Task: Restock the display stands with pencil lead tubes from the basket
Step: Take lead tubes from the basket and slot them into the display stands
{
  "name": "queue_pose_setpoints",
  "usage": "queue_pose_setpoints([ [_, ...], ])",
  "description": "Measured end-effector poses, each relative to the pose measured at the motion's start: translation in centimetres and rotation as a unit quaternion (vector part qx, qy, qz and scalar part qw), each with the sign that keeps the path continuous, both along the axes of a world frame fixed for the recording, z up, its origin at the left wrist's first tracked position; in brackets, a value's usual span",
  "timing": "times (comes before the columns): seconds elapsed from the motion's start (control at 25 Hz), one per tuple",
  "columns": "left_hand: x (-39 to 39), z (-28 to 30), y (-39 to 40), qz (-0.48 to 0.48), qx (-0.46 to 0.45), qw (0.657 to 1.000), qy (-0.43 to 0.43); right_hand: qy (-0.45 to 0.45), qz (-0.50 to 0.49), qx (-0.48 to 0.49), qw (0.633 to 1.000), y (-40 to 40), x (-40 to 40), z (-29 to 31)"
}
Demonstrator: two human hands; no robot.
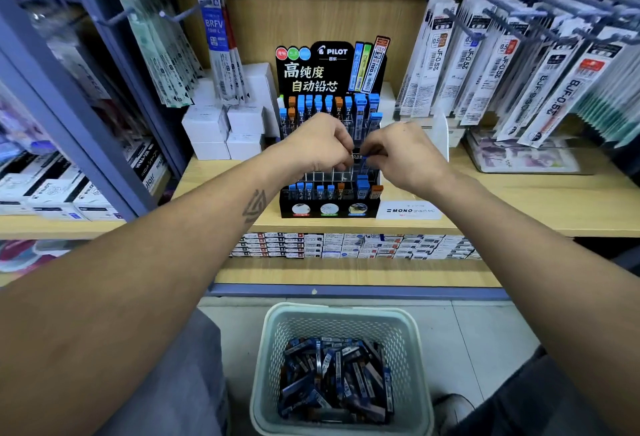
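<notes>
Wooden shelf (519, 200) bearing the black Pilot display stand (329, 72), with the pale mesh basket (277, 324) of lead tubes (332, 376) on the floor below; left hand (318, 144) and right hand (405, 155), fingers curled, together pinching a blue-capped tube (360, 155) above the stand's middle slots.

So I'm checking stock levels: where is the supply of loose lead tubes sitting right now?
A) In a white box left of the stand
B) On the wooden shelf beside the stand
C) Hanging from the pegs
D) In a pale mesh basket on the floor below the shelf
D: the basket stands on the floor tiles below the shelf, with lead tubes piled inside it.
</notes>
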State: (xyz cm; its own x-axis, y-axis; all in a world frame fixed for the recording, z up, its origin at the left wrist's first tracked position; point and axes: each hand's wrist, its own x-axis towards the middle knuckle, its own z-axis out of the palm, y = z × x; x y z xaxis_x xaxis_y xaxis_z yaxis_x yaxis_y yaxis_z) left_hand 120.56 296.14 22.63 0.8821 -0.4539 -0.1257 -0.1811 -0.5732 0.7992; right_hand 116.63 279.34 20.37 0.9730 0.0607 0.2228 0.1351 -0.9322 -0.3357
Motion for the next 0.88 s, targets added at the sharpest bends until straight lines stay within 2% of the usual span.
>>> queue_pose_setpoints([
  [0.2, 0.6, -0.4, 0.2, 0.012, 0.003, 1.0, 0.008, 0.054, 0.001, -0.024, 0.998, 0.1, 0.6, -1.9],
  [0.4, 0.9, -0.3, 0.5, 0.017, 0.003, 1.0, 0.009, 0.037, -0.011, -0.053, 0.998, 0.2, 0.5, -1.1],
  [0.52, 0.1, 0.2, 0.9, 0.023, -0.011, 1.0, -0.004, -0.007, -0.042, -0.016, 0.999, 0.3, -0.8, 0.3],
  [0.64, -2.0, 1.0, 1.5, 0.016, -0.035, 0.999, -0.039, -0.025, -0.052, 0.085, 0.995, 1.5, -3.8, 1.4],
  [0.68, -3.1, 0.9, 1.7, -0.005, -0.033, 0.999, -0.035, 0.01, -0.039, 0.094, 0.995, 2.0, -5.0, 1.2],
  [0.76, -5.4, -1.1, 1.9, -0.076, 0.007, 0.997, 0.011, 0.182, 0.02, 0.04, 0.982, 3.0, -7.5, -0.9],
  [0.84, -7.7, -5.0, 2.1, -0.147, 0.094, 0.979, 0.104, 0.385, 0.079, -0.033, 0.919, 3.7, -9.9, -5.0],
  [0.88, -8.8, -7.4, 2.3, -0.176, 0.147, 0.962, 0.146, 0.449, 0.091, -0.062, 0.887, 3.8, -10.8, -7.8],
])
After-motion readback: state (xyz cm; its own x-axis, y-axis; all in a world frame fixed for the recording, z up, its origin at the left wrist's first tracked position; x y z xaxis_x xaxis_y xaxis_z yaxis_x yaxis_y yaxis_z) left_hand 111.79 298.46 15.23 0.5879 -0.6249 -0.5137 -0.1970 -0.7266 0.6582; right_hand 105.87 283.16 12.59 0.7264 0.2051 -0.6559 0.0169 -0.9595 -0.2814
